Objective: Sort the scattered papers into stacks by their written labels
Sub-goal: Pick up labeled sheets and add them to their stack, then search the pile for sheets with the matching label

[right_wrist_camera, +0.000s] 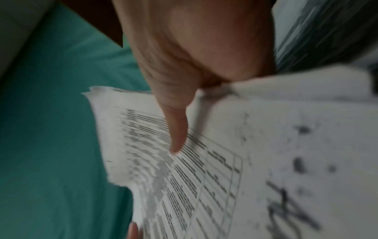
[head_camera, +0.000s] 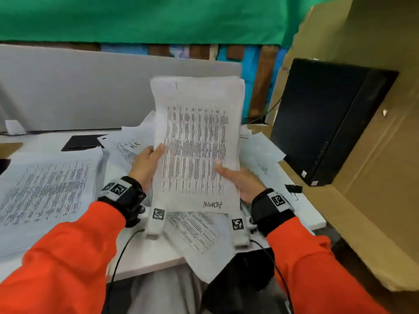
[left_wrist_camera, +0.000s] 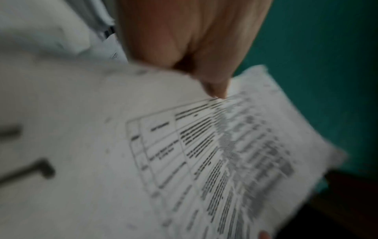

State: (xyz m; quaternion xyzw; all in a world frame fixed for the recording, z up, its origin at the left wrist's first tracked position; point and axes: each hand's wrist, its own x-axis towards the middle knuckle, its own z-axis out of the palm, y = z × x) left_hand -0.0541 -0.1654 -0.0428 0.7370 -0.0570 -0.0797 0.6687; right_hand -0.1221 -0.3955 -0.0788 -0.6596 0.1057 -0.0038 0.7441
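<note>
I hold a sheaf of printed papers [head_camera: 196, 141] upright above the desk; its top sheet bears the handwritten label ADMIN near the bottom edge. My left hand [head_camera: 147, 162] grips the sheaf's left edge, thumb on the front. My right hand [head_camera: 235, 177] grips the right edge, thumb on the printed table. In the left wrist view the thumb [left_wrist_camera: 214, 87] presses the sheet [left_wrist_camera: 204, 153]. The right wrist view shows the thumb [right_wrist_camera: 178, 134] lying on the sheet [right_wrist_camera: 214, 161]. A sheet marked HR [head_camera: 130, 146] lies behind my left hand.
A thick stack of printed papers [head_camera: 45, 191] lies on the white desk [head_camera: 147, 257] at the left. Loose sheets [head_camera: 195, 232] spread under my hands and to the right [head_camera: 260, 150]. A black computer case [head_camera: 326, 118] stands at the right against cardboard [head_camera: 374, 189]. A grey partition [head_camera: 79, 87] closes the back.
</note>
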